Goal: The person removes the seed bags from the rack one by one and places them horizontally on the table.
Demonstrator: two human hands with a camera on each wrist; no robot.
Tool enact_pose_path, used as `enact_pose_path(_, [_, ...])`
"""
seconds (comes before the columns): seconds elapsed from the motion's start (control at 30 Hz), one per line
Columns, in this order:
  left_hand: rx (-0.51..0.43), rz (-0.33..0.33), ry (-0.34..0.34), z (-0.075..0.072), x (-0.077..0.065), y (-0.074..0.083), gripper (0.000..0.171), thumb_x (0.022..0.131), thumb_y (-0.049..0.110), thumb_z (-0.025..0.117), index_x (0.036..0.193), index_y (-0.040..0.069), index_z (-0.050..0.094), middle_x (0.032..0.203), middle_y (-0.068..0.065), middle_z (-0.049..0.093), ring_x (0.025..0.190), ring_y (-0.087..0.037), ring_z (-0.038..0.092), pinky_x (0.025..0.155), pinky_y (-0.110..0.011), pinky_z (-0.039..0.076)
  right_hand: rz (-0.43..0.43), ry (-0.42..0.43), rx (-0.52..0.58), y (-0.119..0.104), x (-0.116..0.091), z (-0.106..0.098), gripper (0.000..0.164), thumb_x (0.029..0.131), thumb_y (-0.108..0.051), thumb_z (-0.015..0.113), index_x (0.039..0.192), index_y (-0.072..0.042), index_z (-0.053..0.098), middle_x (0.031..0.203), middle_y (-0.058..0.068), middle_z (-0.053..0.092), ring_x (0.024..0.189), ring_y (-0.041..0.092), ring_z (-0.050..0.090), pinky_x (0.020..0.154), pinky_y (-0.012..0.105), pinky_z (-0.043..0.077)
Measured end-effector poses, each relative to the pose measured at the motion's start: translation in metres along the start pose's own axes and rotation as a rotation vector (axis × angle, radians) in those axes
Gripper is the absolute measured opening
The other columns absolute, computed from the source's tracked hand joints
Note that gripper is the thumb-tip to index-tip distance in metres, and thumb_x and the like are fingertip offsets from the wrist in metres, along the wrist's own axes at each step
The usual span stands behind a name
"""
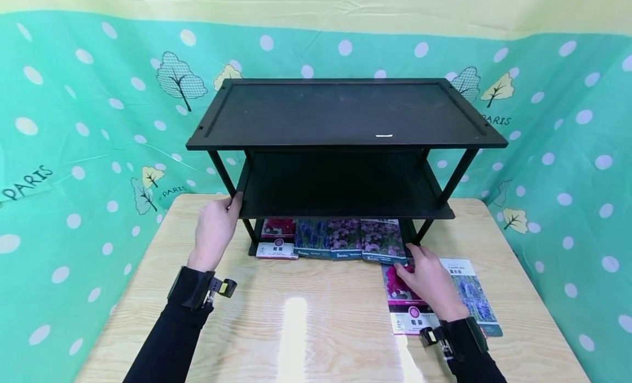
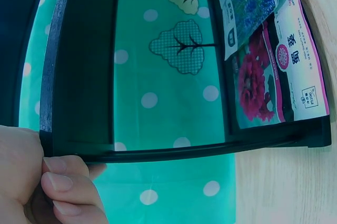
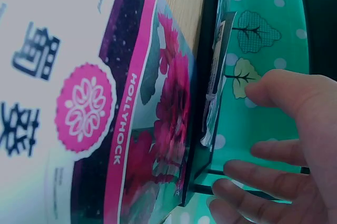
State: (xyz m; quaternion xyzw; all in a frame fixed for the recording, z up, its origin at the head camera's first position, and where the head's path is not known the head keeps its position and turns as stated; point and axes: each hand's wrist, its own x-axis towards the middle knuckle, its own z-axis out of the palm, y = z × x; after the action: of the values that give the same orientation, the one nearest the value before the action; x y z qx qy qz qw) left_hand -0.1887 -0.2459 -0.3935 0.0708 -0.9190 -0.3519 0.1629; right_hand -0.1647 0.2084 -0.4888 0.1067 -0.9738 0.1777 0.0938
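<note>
A black three-tier shelf rack [image 1: 340, 114] stands on the table. My left hand [image 1: 215, 229] grips its middle tier at the left front corner, the fingers curled round the edge in the left wrist view [image 2: 68, 187]. Near the right front end of the bottom tier is my right hand [image 1: 432, 279], its fingers spread and holding nothing in the right wrist view. On the bottom tier lie a hollyhock seed packet [image 1: 277, 240] and several flower packets [image 1: 345, 240]. Under my right hand another hollyhock packet [image 3: 79, 97] lies on the table, partly hidden.
A blue-flowered seed packet [image 1: 474, 295] lies on the table to the right, partly behind my right wrist. Teal dotted cloth [image 1: 99, 152] hangs behind and on both sides of the wooden table [image 1: 247, 328]. A small white mark [image 1: 383, 135] shows on the top tier.
</note>
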Motion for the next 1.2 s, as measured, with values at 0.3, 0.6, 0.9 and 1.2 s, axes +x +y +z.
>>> enact_pose_path(0.3, [0.004,-0.003,-0.01,0.001,0.002,0.001,0.061,0.111,0.045,0.041,0.067,0.008,0.06,0.053,0.002,0.032,0.041,-0.018,0.031,0.038,-0.03,0.024,0.055,-0.04,0.029,0.008,0.006,0.013,0.056,0.092,-0.026,0.078,0.126,0.016,0.061,0.114,0.035,0.064,0.091,0.04,0.067,0.082,0.054,0.058])
enact_pose_path(0.6, [-0.006,0.006,-0.017,0.001,0.005,0.001,0.061,0.111,0.044,0.04,0.066,0.008,0.058,0.052,0.003,0.032,0.04,-0.016,0.03,0.038,-0.029,0.024,0.164,-0.127,0.123,0.009,0.008,0.017,0.045,0.095,-0.024,0.073,0.118,0.015,0.065,0.072,0.009,0.053,0.063,0.021,0.049,0.056,0.032,0.04])
enact_pose_path(0.9, [-0.005,0.0,-0.011,0.001,0.004,0.002,0.062,0.111,0.045,0.04,0.065,0.008,0.058,0.054,0.001,0.033,0.041,-0.018,0.032,0.038,-0.029,0.024,0.321,-0.158,0.279,0.008,0.013,0.018,0.039,0.098,-0.017,0.066,0.124,0.012,0.064,0.085,0.015,0.063,0.073,0.024,0.054,0.063,0.033,0.04])
enact_pose_path(1.2, [0.0,0.01,-0.006,0.001,0.002,0.001,0.061,0.111,0.044,0.041,0.071,0.005,0.066,0.053,0.003,0.032,0.04,-0.018,0.032,0.038,-0.03,0.024,0.391,-0.145,0.327,0.006,0.014,0.018,0.036,0.096,-0.011,0.066,0.122,0.013,0.066,0.102,0.024,0.071,0.083,0.028,0.062,0.068,0.034,0.046])
